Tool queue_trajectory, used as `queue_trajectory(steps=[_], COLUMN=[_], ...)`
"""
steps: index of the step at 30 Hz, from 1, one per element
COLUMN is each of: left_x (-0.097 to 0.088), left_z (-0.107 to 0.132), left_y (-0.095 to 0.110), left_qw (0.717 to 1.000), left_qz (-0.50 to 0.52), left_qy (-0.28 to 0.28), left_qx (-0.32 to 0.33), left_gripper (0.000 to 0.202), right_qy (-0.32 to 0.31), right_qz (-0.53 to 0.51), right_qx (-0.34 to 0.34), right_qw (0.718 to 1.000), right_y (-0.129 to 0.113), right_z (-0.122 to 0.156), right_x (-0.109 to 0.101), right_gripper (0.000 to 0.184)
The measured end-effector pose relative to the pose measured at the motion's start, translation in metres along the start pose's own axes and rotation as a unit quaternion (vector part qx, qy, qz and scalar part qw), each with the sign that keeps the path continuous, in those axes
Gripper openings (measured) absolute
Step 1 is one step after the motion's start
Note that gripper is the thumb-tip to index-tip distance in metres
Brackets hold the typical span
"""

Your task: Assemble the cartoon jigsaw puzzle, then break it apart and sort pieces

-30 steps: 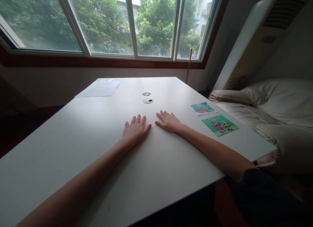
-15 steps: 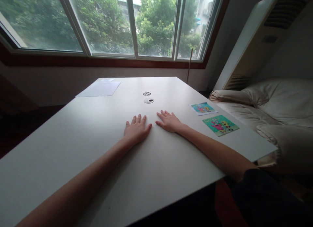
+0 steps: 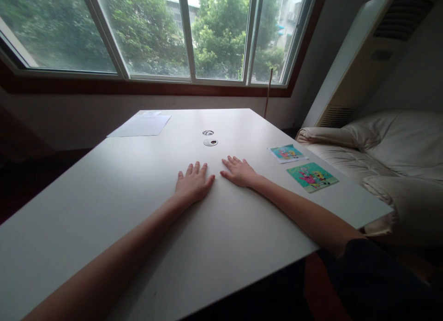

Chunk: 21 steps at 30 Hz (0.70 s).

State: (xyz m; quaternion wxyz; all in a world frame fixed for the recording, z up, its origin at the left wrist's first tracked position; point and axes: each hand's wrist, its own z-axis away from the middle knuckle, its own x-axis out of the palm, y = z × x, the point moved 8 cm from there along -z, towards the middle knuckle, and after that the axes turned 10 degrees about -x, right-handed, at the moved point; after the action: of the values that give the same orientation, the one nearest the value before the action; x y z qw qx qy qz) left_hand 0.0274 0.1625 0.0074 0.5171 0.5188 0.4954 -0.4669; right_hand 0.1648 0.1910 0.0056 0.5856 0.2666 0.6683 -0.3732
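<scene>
All still on the white surface (image 3: 221, 247)

Since the earlier frames, the left hand (image 3: 194, 182) and right hand (image 3: 238, 172) have kept their places, as have the discs. The near disc (image 3: 208, 143) and far disc (image 3: 208, 133) lie flat, lined up toward the window (image 3: 188, 39); each shows as an oval, longer from left to right. Both sit ahead of the grip, near but apart. On either hand the grip is slack, palm down, fingers spread.

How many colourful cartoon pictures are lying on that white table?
2, both to the right of the right hand: a smaller picture farther back, and a larger picture nearer the front.
</scene>
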Motion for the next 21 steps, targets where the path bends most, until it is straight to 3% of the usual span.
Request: queue_trajectory(steps=[21], left_x=[0.0022], left_z=[-0.0015], left_y=[-0.0005], left_qw=[1.0], left_qz=[-0.007], left_qy=[0.001], left_qx=[-0.003], left_gripper=[0.064], right_qy=[0.002], right_qz=[0.008], right_qx=[0.002], right_qw=[1.0], right_y=[0.0005], right_z=[-0.0002], right_x=[-0.0001], right_gripper=[0.068])
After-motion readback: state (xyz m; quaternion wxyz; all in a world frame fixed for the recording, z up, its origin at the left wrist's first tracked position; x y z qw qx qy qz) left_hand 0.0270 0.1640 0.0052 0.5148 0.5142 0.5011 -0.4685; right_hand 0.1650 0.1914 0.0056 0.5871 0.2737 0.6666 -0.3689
